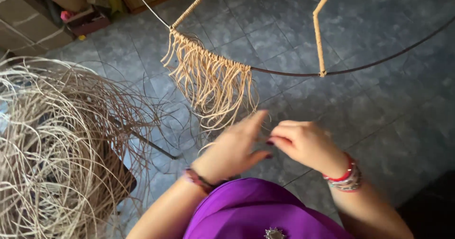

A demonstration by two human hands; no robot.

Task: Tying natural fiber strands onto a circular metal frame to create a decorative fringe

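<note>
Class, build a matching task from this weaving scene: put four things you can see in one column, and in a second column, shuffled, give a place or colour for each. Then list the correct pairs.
Column one:
1. loose cane coil
2. knotted fringe
3. red bangle
4. purple garment

Column two:
A. hanging from the dark metal hoop
B. at the bottom edge, between the forearms
C. piled at the far left
D. on the wrist of the right hand

Pairs: 1-C, 2-A, 3-D, 4-B
</note>
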